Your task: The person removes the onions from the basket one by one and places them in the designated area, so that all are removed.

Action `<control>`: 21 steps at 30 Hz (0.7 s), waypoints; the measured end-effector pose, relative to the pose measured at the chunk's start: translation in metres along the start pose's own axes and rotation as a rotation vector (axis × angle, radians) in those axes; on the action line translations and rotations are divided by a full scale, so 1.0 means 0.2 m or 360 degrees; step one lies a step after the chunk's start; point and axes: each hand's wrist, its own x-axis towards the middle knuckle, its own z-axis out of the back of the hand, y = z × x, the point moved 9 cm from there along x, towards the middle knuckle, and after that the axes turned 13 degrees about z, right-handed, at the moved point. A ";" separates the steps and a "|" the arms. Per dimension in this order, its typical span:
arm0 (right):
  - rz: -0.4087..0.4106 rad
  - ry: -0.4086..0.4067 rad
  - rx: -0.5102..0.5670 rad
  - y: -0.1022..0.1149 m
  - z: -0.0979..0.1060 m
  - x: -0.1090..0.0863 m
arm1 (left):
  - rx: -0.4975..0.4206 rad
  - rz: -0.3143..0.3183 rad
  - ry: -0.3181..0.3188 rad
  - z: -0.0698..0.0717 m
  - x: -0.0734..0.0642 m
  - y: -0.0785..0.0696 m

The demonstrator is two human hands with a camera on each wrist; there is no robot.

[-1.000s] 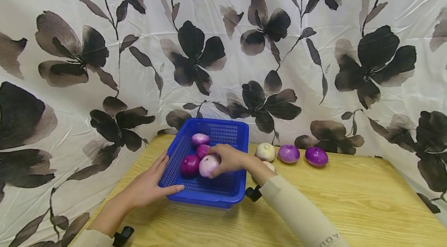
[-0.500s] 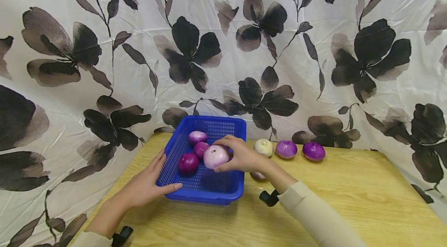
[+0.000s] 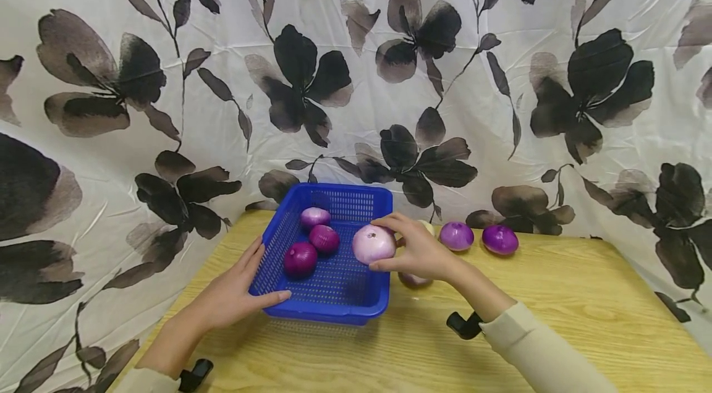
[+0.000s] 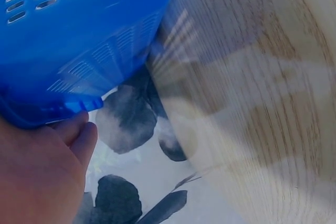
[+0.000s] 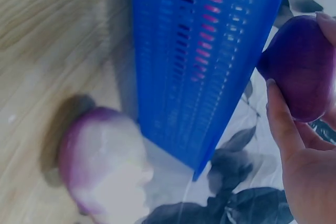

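My right hand (image 3: 421, 251) grips a pale purple-white onion (image 3: 371, 245) between thumb and fingers, above the right rim of a blue plastic basket (image 3: 334, 311). In the right wrist view the held onion (image 5: 302, 69) looks dark purple, its pointed end close to the basket's edge. Inside the basket are a light purple onion (image 3: 315, 217) and two darker red onions, one in the middle (image 3: 324, 239) and one nearer the front (image 3: 300, 259). My left hand (image 3: 225, 297) rests on the basket's front left corner, fingers straight along the left rim and thumb over the front rim.
Right of the basket, a purple onion (image 3: 456, 236) and a deeper purple one (image 3: 500, 240) sit on the wooden table (image 3: 556, 312). A pale onion (image 3: 427, 227) is mostly behind my right hand; another onion (image 3: 414, 280) lies below it. A floral cloth (image 3: 334, 90) hangs behind.
My right hand has lifted the pale onion from among the others in the basket and carried it rightward to the right rim. The left hand keeps its place on the basket.
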 end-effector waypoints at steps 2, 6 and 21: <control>-0.0016 -0.0013 -0.0009 -0.01 0.02 -0.03 | 0.0008 -0.0008 -0.0004 0.00 0.00 0.00; -0.0037 -0.0043 0.0038 -0.04 0.06 -0.08 | 0.0009 -0.0007 -0.0006 0.01 0.00 0.00; -0.0174 -0.0040 -0.0110 -0.15 0.23 -0.34 | 0.0017 -0.0004 0.0006 0.02 0.00 -0.02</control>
